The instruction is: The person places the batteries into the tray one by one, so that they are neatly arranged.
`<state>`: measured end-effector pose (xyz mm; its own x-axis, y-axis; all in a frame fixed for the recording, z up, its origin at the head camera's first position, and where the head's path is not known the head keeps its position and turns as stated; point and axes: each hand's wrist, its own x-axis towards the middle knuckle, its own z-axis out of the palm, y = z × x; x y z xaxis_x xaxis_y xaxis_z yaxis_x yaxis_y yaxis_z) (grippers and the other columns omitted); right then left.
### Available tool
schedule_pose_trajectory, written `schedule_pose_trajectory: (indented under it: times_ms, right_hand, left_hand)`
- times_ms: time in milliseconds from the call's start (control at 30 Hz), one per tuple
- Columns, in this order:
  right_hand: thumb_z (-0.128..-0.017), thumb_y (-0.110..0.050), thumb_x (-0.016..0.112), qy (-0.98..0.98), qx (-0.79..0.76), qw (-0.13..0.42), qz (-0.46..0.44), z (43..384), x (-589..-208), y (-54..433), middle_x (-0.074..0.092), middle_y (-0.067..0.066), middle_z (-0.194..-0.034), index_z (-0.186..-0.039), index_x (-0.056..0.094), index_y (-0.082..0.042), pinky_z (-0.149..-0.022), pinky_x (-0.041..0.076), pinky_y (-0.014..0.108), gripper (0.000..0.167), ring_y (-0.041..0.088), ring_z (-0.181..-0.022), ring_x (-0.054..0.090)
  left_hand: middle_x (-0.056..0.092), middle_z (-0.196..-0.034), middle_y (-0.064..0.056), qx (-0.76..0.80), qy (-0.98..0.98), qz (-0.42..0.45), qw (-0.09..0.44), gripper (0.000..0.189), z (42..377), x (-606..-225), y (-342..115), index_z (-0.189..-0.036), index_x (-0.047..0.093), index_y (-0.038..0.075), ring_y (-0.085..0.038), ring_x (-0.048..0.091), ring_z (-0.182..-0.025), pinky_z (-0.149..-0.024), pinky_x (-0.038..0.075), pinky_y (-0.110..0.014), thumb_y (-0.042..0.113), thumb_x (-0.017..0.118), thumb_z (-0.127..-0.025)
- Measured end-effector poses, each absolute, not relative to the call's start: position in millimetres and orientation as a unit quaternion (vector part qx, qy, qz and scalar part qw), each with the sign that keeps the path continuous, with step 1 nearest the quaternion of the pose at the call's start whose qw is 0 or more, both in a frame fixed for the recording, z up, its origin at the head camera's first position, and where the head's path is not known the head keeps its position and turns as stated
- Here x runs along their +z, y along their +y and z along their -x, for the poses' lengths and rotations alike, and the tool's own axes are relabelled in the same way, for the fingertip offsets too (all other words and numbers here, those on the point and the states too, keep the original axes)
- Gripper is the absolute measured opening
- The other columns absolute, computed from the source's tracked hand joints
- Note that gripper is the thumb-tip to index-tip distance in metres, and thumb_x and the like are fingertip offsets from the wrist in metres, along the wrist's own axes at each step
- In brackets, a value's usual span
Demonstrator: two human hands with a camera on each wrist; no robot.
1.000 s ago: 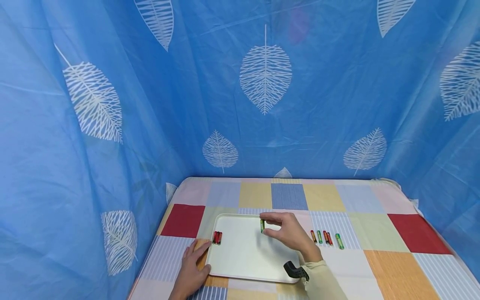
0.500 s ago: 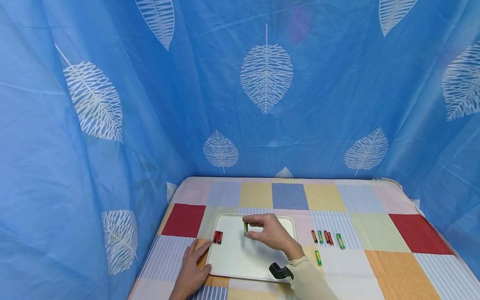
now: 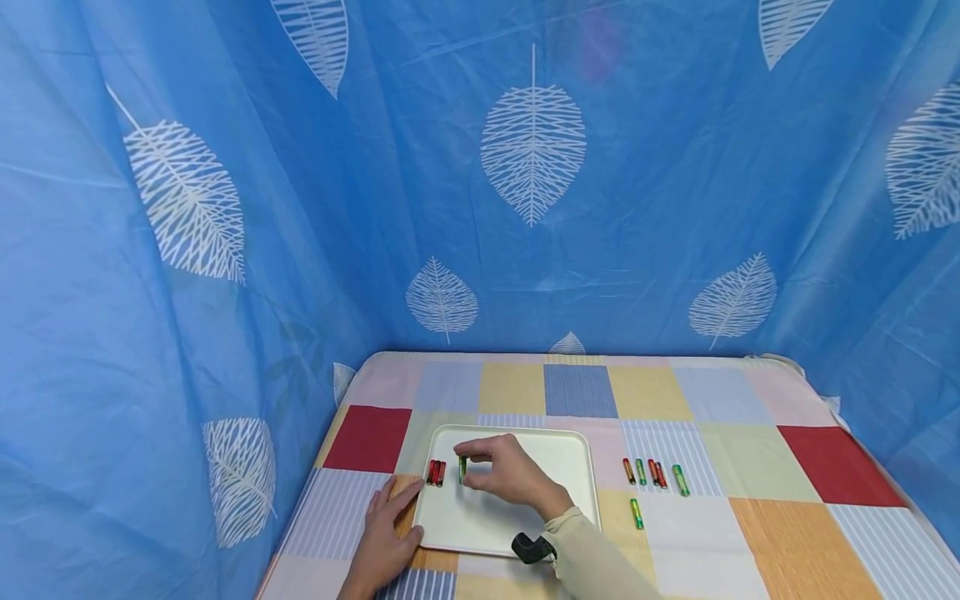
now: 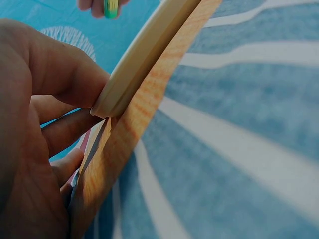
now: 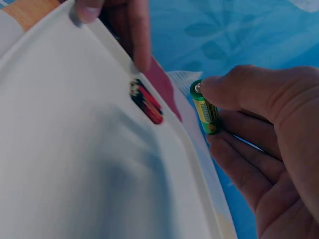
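Observation:
My right hand (image 3: 513,473) pinches a small green battery (image 5: 205,112) by its ends, between thumb and fingers. It holds this battery upright over the left part of a white tray (image 3: 558,458). Just left of it, several red and black batteries (image 3: 436,472) lie side by side along the tray's left edge. My left hand (image 3: 384,537) rests at the tray's left side with its fingers spread. In the left wrist view its thumb touches the tray's rim (image 4: 142,59), and the other fingers lie beside the edge.
Right of the tray, a row of red and green batteries (image 3: 654,473) lies on the patchwork tablecloth (image 3: 757,542). A single green battery (image 3: 636,513) lies nearer the tray. Blue curtains (image 3: 637,208) with white leaf prints enclose the table at the back and sides.
My right hand has moved left across the tray with the green battery, toward the red ones. A green battery on the cloth, hidden by the forearm before, now shows. The left hand stays put.

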<state>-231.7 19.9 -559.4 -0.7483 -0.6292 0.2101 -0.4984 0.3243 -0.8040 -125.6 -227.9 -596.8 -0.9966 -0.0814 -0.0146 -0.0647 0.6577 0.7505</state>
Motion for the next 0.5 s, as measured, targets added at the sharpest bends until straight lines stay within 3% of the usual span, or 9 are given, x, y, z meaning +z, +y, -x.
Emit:
schedule_pose_trajectory:
  times_ms: [200, 500]
  right_hand:
    - [-0.092, -0.01, 0.084, 0.824, -0.437, 0.07, 0.354, 232.3, -568.9, 3.6, 0.079, 0.005, -0.135, -0.137, 0.076, -0.005, -0.105, 0.062, 0.03, 0.047, 0.022, -0.12, 0.078]
    - [-0.088, -0.005, 0.085, 0.843, -0.394, 0.022, 0.365, 235.4, -580.5, -11.8, 0.082, 0.008, -0.127, -0.131, 0.079, -0.003, -0.106, 0.062, 0.034, 0.044, 0.018, -0.12, 0.076]
  left_hand:
    - [0.047, -0.164, -0.033, -0.411, -0.911, -0.038, 0.007, 0.069, 126.5, -596.3, -228.6, -0.15, 0.068, 0.013, -0.058, 0.026, -0.16, -0.13, 0.01, -0.079, 0.001, 0.078, -0.082]
    - [0.043, -0.166, -0.035, -0.411, -0.911, -0.037, 0.009, 0.07, 128.1, -597.4, -229.2, -0.149, 0.069, 0.012, -0.059, 0.026, -0.16, -0.129, 0.012, -0.08, 0.001, 0.078, -0.081]
